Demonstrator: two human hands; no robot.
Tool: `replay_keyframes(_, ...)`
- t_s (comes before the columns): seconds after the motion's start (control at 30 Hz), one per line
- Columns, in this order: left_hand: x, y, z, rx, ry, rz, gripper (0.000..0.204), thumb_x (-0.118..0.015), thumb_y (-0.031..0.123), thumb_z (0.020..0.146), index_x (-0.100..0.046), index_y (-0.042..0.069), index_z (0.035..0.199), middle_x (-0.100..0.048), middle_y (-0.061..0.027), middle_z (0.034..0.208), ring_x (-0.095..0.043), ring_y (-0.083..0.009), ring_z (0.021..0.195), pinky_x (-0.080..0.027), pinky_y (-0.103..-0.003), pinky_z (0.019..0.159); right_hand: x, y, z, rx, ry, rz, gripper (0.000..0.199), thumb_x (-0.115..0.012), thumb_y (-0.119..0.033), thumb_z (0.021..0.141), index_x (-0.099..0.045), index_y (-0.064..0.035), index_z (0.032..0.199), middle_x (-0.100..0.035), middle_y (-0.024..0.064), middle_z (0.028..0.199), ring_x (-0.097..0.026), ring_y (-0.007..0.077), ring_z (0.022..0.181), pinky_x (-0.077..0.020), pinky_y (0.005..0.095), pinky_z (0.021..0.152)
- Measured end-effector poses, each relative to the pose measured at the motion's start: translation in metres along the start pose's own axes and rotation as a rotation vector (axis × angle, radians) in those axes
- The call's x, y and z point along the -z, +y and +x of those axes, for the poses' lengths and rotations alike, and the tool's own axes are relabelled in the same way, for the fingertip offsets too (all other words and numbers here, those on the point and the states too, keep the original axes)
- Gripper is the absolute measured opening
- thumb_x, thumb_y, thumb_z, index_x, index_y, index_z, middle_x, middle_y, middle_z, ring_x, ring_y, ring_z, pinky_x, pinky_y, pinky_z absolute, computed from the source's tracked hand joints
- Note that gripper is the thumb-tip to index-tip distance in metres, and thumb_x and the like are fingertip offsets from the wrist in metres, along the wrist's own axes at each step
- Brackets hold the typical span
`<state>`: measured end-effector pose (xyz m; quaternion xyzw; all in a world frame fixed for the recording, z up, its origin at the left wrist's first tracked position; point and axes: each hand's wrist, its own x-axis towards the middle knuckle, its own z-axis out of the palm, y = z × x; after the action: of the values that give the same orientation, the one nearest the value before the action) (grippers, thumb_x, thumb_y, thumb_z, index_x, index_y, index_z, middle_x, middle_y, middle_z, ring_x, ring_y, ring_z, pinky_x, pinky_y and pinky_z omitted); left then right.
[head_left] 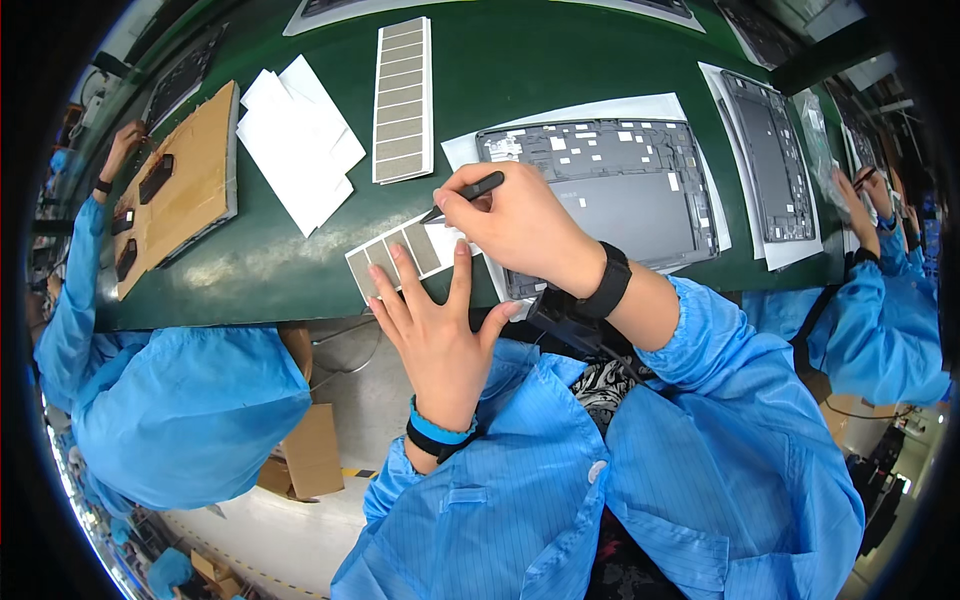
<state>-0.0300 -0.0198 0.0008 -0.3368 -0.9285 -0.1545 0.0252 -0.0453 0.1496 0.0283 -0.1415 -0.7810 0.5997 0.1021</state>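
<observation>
Here on the green tabletop (pixel 330 280), my left hand (pixel 430 330) comes in from six o'clock with its fingers fanned wide, pinching nothing, fingertips laid over a pale sheet of grey-brown rectangles (pixel 418 250). That sheet sits slanted, one end toward eight o'clock, the other running up toward two beneath my right hand (pixel 495 205). And that right hand, just off the sheet at half past two, has thumb and fingers pressed together, pinching a slim black tool (pixel 482 188) shaped like tweezers! The tool's tip points down to the left, right by the sheet's upper edge; whether it touches, I can't tell. Looking out from the sheet now: straight up at twelve lies a longer strip of the same rectangles (pixel 402 100), well apart; at half past ten, loose white papers (pixel 300 140) overlap one another; further round, near half past nine, a brown board (pixel 195 180) carries dark pieces (pixel 157 178). Over at half past two, partly behind my right hand, a grey tablet housing (pixel 630 200) dotted with white patches lies on white paper (pixel 650 105), and farther along that line lies another dark housing (pixel 770 160).
</observation>
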Motion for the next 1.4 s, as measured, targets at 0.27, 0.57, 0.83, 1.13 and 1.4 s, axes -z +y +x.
replay_keyframes(0.27, 0.002, 0.007, 0.005, 0.001, -0.01, -0.025, 0.069, -0.067, 0.057, 0.082, -0.052, 0.026, 0.142, -0.025, -0.0289, 0.154, -0.018, -0.0553, 0.141, -0.021, -0.068, 0.109, 0.024, -0.012, -0.011, -0.004, 0.186, 0.392, 0.023, -0.059, -0.013, 0.094, -0.068, 0.0048, 0.106, -0.07, 0.0101, 0.077, -0.065, 0.0105, 0.063, -0.0484, 0.0223, 0.052)
replay_keyframes(0.57, 0.02, 0.077, 0.03, -0.19, 0.207, -0.036, 0.054, -0.068, 0.029, 0.089, -0.053, 0.006, 0.136, -0.041, -0.0215, 0.147, -0.031, -0.0467, 0.139, -0.026, -0.06, 0.111, 0.222, 0.024, -0.122, -0.07, 0.403, 0.128, 0.022, -0.058, -0.012, 0.094, -0.068, 0.0036, 0.105, -0.063, 0.0035, 0.067, -0.059, 0.008, 0.057, -0.0512, 0.0224, 0.062)
replay_keyframes(0.83, -0.028, 0.179, 0.053, -0.63, -0.165, -0.347, 0.056, -0.071, 0.02, 0.087, -0.049, -0.008, 0.131, -0.044, -0.0277, 0.14, -0.043, -0.0436, 0.132, -0.038, -0.047, 0.108, 0.245, 0.044, -0.149, -0.166, 0.361, 0.069, 0.019, -0.06, -0.013, 0.093, -0.069, 0.0023, 0.101, -0.066, 0.0047, 0.076, -0.063, 0.0095, 0.065, -0.0499, 0.0227, 0.061)
replay_keyframes(1.13, -0.037, 0.186, 0.055, -0.641, -0.189, -0.318, 0.061, -0.071, 0.02, 0.086, -0.045, -0.008, 0.135, -0.042, -0.0289, 0.141, -0.043, -0.0444, 0.132, -0.04, -0.046, 0.107, 0.246, 0.047, -0.145, -0.149, 0.311, -0.004, 0.018, -0.064, -0.013, 0.089, -0.07, 0.0026, 0.094, -0.067, 0.0055, 0.072, -0.063, 0.0106, 0.062, -0.0488, 0.0243, 0.059)
replay_keyframes(1.4, -0.034, 0.195, 0.057, -0.636, -0.159, -0.218, 0.06, -0.072, 0.021, 0.084, -0.049, 0.003, 0.137, -0.043, -0.0283, 0.14, -0.045, -0.0463, 0.129, -0.042, -0.047, 0.104, 0.236, 0.035, -0.142, -0.049, 0.396, -0.235, 0.018, -0.064, -0.013, 0.086, -0.07, 0.0036, 0.089, -0.069, 0.0129, 0.074, -0.066, 0.0183, 0.062, -0.0507, 0.0298, 0.06)
